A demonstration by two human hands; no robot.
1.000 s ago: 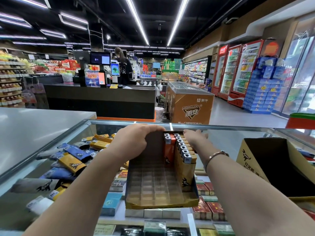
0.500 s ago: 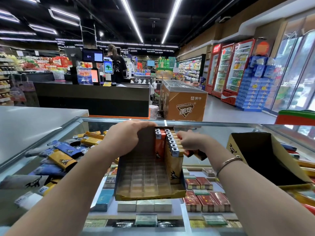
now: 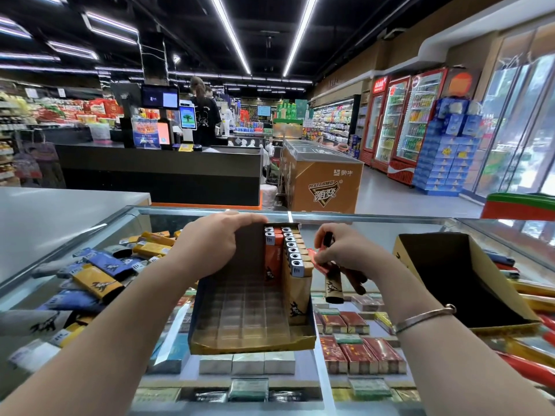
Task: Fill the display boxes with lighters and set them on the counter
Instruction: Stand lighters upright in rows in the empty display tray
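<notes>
— Display box (image 3: 252, 310) at centre frame, on the glass counter (image 3: 375, 232), tilted back. Held how?
— Gripped at its upper back edge by the left hand (image 3: 210, 247), fingers curled over the cardboard rim, thumb side toward the camera.
— And the right hand (image 3: 345, 253)?
— Just right of the box, fingers bunched and pinching a small bundle of lighters (image 3: 336, 280): one tan with a black print hanging down, one dark brown beside it, a red one poking toward the box. Bracelet (image 3: 423, 316) on that wrist.
— Inside the box?
— Two rows of upright lighters (image 3: 289, 253) against the right wall, metal tops up, tan bodies in the outer row, orange-red in the inner. Clear moulded slots bare across the left and centre.
— Further out?
— Loose pile of lighters (image 3: 99, 271), blue, yellow and grey, at left of frame on the glass. Second box (image 3: 462, 277), open and dark inside, at right of frame, more lighters lying beyond it. Cigarette packs (image 3: 357, 352) under the glass, lower centre. Checkout desk (image 3: 159, 169) and drink fridges (image 3: 402, 124) in the upper half.
</notes>
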